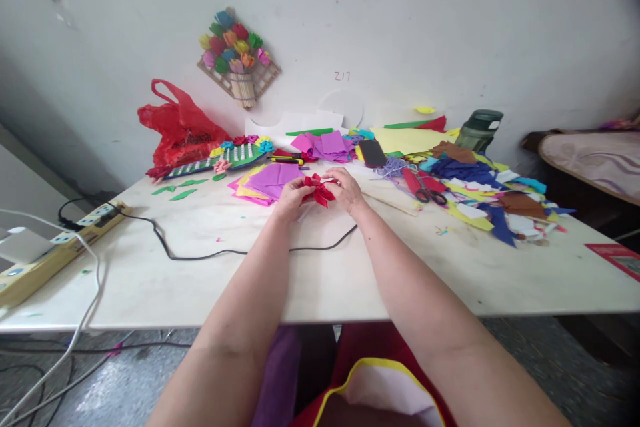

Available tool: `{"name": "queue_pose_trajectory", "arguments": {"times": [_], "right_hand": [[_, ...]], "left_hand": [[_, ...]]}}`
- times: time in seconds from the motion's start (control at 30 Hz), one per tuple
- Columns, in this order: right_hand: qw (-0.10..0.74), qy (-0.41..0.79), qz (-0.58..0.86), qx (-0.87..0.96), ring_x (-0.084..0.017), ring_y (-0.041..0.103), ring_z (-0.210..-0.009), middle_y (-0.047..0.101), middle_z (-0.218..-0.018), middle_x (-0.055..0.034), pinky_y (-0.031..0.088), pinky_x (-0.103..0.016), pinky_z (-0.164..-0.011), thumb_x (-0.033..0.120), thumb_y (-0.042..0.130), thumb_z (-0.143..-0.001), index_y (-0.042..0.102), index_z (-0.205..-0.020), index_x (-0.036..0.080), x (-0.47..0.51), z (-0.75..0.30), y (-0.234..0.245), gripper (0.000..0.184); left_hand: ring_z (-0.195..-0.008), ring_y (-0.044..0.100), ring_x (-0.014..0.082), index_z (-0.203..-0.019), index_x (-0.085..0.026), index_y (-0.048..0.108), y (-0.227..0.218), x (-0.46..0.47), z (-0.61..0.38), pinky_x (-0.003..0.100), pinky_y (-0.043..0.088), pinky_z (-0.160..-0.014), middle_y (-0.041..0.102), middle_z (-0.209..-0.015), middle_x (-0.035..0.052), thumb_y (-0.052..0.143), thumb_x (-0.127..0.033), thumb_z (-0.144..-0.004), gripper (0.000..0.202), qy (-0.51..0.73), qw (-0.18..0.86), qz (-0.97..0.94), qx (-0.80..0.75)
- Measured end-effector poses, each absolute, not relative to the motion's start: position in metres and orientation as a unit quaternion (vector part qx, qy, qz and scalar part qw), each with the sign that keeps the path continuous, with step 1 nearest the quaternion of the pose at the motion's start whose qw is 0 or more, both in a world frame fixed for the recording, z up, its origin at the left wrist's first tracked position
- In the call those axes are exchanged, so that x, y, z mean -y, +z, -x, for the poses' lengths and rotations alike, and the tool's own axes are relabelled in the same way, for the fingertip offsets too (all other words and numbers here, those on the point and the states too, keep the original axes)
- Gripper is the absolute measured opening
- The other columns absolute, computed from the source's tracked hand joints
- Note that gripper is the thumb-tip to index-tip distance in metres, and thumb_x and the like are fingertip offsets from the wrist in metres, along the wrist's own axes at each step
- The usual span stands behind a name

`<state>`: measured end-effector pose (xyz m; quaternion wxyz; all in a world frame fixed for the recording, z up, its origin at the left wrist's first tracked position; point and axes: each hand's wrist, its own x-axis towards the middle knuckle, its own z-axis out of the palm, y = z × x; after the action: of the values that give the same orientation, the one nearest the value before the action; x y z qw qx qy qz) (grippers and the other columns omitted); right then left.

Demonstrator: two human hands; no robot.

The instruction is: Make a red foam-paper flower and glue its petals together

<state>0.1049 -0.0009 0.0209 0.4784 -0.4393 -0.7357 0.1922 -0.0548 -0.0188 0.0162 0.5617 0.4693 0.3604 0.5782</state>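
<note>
Between my two hands, above the middle of the table, is a red paper flower (318,191) with several pointed petals. My left hand (293,197) pinches its left side with thumb and fingers. On its right side my right hand (346,191) is closed on the petals, with a small white bit showing by its fingertips. Just left of my left hand lies a stack of purple, pink and yellow paper sheets (273,180). Behind the flower are more purple sheets (325,145) and a yellow-and-black cutter (287,159).
A black cable (200,257) crosses the table in front of my hands. Red-handled scissors (425,192) and heaped paper scraps (480,193) lie right, near a phone (373,153) and a green bottle (479,131). Left are a red plastic bag (183,123), green paper leaves (184,195) and a power strip (65,247).
</note>
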Motion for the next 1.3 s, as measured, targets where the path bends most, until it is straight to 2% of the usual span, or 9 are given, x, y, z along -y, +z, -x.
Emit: {"name": "queue_pose_trajectory", "arguments": {"times": [0.27, 0.5, 0.8, 1.3], "right_hand": [[0.460, 0.199, 0.450, 0.739, -0.025, 0.057, -0.116, 0.060, -0.120, -0.0069, 0.044, -0.042, -0.104, 0.026, 0.055, -0.075, 0.073, -0.090, 0.023, 0.0050, -0.1025, 0.0238, 0.023], [0.456, 0.206, 0.445, 0.743, -0.025, 0.057, -0.113, 0.060, -0.120, -0.0061, 0.041, -0.046, -0.107, 0.026, 0.056, -0.075, 0.072, -0.082, 0.023, 0.0042, -0.1026, 0.0216, 0.017], [0.455, 0.211, 0.444, 0.743, -0.026, 0.056, -0.114, 0.058, -0.124, -0.0069, 0.043, -0.045, -0.104, 0.025, 0.057, -0.074, 0.071, -0.083, 0.022, 0.0036, -0.1035, 0.0211, 0.017], [0.451, 0.208, 0.427, 0.756, -0.026, 0.055, -0.118, 0.058, -0.122, -0.0068, 0.039, -0.045, -0.109, 0.021, 0.056, -0.071, 0.070, -0.081, 0.022, 0.0001, -0.1025, 0.0190, 0.017]], "left_hand": [[-0.067, 0.067, 0.0175, -0.078, -0.013, 0.067, 0.0155, 0.0194, 0.0555, 0.033, 0.056, -0.072, 0.070, -0.072, 0.0037, 0.078, -0.021, -0.055, 0.028, 0.575, 0.563, -0.474, -0.357], [-0.066, 0.067, 0.0182, -0.077, -0.012, 0.067, 0.0138, 0.0181, 0.0557, 0.035, 0.056, -0.073, 0.070, -0.071, 0.0043, 0.078, -0.021, -0.055, 0.027, 0.570, 0.565, -0.477, -0.359], [-0.064, 0.066, 0.0168, -0.076, -0.012, 0.067, 0.0135, 0.0183, 0.0560, 0.033, 0.056, -0.069, 0.069, -0.069, 0.0032, 0.078, -0.022, -0.054, 0.026, 0.566, 0.565, -0.481, -0.358], [-0.064, 0.066, 0.0172, -0.075, -0.013, 0.066, 0.0151, 0.0196, 0.0543, 0.033, 0.056, -0.069, 0.070, -0.069, 0.0044, 0.077, -0.020, -0.056, 0.023, 0.572, 0.560, -0.482, -0.355]]}}
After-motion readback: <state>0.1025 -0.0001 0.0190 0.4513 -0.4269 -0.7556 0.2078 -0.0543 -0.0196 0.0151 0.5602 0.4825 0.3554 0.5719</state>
